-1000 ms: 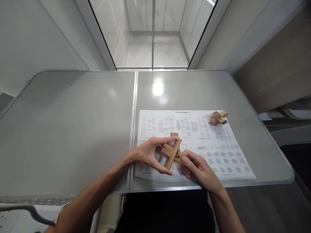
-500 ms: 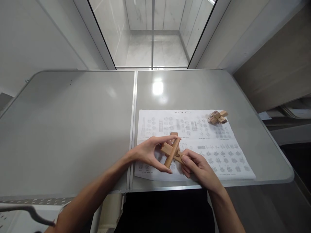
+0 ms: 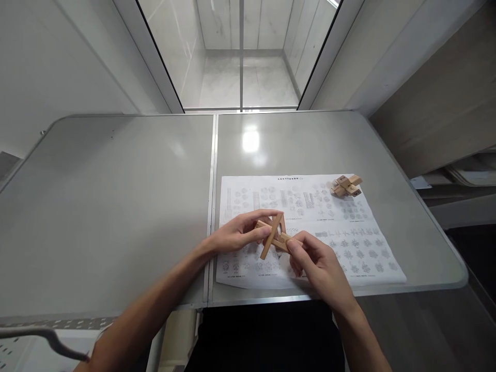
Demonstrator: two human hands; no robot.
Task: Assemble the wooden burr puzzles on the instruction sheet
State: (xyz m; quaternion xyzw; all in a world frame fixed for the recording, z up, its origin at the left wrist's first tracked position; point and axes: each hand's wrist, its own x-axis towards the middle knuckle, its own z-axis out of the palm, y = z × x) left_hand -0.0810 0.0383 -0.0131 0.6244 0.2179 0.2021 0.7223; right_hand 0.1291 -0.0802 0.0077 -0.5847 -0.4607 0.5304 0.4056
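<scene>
Between my two hands, above the printed sheet, are interlocking wooden puzzle pieces (image 3: 273,236), crossed over one another. My left hand (image 3: 244,230) grips them from the left, its thumb on the near side and its forefinger reaching to the upper tip of the slanted stick. From the right, my right hand (image 3: 313,254) pinches the end of a notched piece between thumb and fingers. Some of the wood is hidden behind the left fingers. The printed sheet (image 3: 368,258) lies beneath, covered with rows of small diagrams.
A second wooden puzzle, assembled into a cross-like cluster (image 3: 346,186), rests on the sheet's upper right corner. The grey folding table (image 3: 127,196) has a metal seam (image 3: 213,181) left of the sheet. Beyond its far edge stands a glass door (image 3: 263,77).
My left thumb has moved up from the lower end of the slanted stick to the middle of the pieces. The stick's lower end now shows free, and the pieces have tilted slightly.
</scene>
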